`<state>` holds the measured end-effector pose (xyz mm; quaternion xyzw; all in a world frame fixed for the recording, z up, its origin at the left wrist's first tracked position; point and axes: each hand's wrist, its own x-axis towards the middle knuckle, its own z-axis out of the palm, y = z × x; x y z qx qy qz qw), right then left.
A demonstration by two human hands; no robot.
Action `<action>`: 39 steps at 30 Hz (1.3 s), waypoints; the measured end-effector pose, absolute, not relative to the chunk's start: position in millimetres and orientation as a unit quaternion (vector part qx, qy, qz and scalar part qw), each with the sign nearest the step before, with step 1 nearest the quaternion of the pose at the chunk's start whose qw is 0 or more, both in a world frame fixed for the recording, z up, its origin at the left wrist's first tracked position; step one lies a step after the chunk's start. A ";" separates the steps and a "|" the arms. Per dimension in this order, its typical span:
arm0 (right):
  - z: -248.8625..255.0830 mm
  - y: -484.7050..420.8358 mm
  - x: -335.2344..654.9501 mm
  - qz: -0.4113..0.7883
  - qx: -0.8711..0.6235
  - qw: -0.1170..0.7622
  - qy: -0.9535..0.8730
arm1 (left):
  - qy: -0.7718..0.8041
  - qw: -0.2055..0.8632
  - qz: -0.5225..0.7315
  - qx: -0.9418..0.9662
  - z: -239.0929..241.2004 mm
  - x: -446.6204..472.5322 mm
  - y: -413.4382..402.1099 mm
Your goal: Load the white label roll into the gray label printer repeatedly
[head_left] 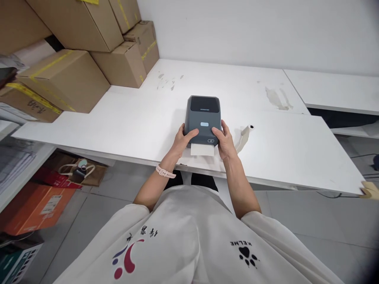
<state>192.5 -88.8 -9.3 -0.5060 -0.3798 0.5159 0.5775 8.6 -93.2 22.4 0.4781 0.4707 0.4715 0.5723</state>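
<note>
One grey printer (203, 115) on the bench (133, 126), paper strip (202, 150) protruding from its near edge. Left hand (181, 142) and right hand (225, 142): each grip clamped on its own side of the printer, thumbs on top. One paper roll (245, 134), partly unwound, near the right hand.

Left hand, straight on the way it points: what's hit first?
The gray printer. The left hand is on its near left side, thumb on top, pointing forward and inward across it. Nothing shows between them, though the other fingers are mostly hidden, so their contact is unclear.
</note>
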 end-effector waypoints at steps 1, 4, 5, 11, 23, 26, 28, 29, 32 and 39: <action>-7.7 -89.8 190.7 0.521 -0.502 0.585 -0.367 | 0.468 0.578 0.476 0.470 23.7 9.6 -94.1; -7.5 -89.2 188.6 0.517 -0.500 0.595 -0.360 | 0.470 0.577 0.486 0.460 26.1 10.1 -92.5; -9.0 -88.2 189.0 0.513 -0.501 0.593 -0.365 | 0.469 0.574 0.485 0.463 26.3 9.6 -91.0; -18.5 -81.9 193.8 0.495 -0.510 0.565 -0.418 | 0.436 0.575 0.488 0.491 14.6 3.8 -100.7; -7.6 -80.5 195.3 0.528 -0.504 0.563 -0.388 | 0.500 0.629 0.401 0.441 4.2 15.3 -144.0; 6.6 -71.4 200.0 0.517 -0.524 0.533 -0.416 | 0.500 0.615 0.418 0.444 4.3 16.0 -141.2; 18.1 -63.7 200.2 0.491 -0.543 0.514 -0.447 | 0.506 0.606 0.415 0.452 -1.5 14.6 -141.3; 23.6 -60.4 199.2 0.476 -0.551 0.506 -0.463 | 0.507 0.602 0.416 0.456 -5.2 13.6 -141.4; 36.0 -55.3 194.0 0.444 -0.562 0.488 -0.499 | 0.499 0.597 0.421 0.466 -14.9 11.4 -140.6; 37.5 -56.6 191.5 0.418 -0.545 0.489 -0.537 | 0.500 0.581 0.415 0.490 -24.0 9.8 -137.4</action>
